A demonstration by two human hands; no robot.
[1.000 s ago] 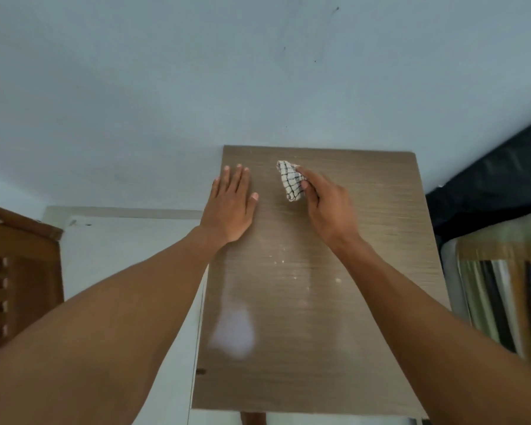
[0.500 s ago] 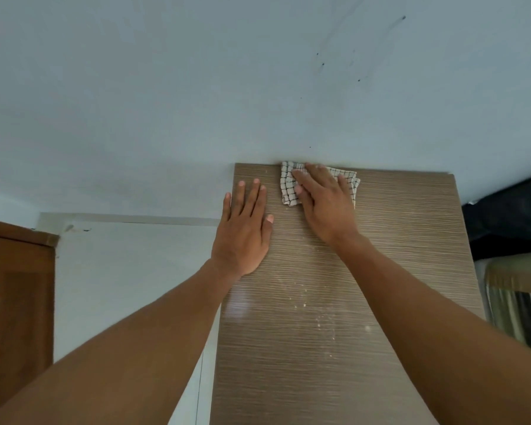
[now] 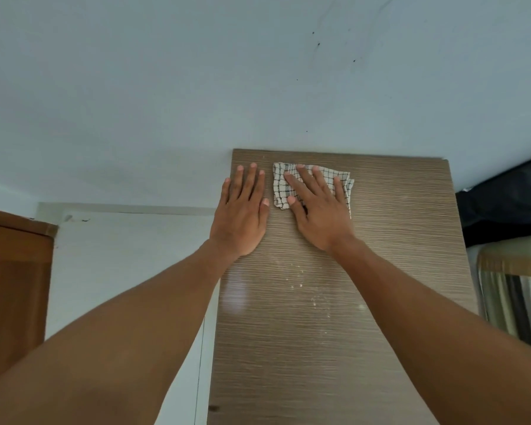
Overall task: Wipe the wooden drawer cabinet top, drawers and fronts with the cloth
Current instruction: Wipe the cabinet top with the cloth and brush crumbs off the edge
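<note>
The wooden cabinet top (image 3: 396, 228) fills the middle of the head view, its far edge against a pale wall. A white cloth with a dark check (image 3: 328, 176) lies flat near the far edge. My right hand (image 3: 319, 210) presses flat on the cloth, fingers spread over it. To the left of the cloth my left hand (image 3: 242, 216) rests palm down on the bare wood near the left edge, holding nothing. Pale dust specks (image 3: 307, 286) dot the wood nearer to me. The drawers and fronts are out of sight.
The pale wall (image 3: 196, 87) rises right behind the cabinet. A brown wooden piece of furniture (image 3: 13, 271) stands at the left. A dark object (image 3: 503, 204) and striped fabric (image 3: 515, 302) lie at the right. White floor (image 3: 129, 256) shows left of the cabinet.
The cloth was bunched in my right fingers; now it is spread flat under my right palm, slightly nearer to me than half a second ago. My left hand stays planted.
</note>
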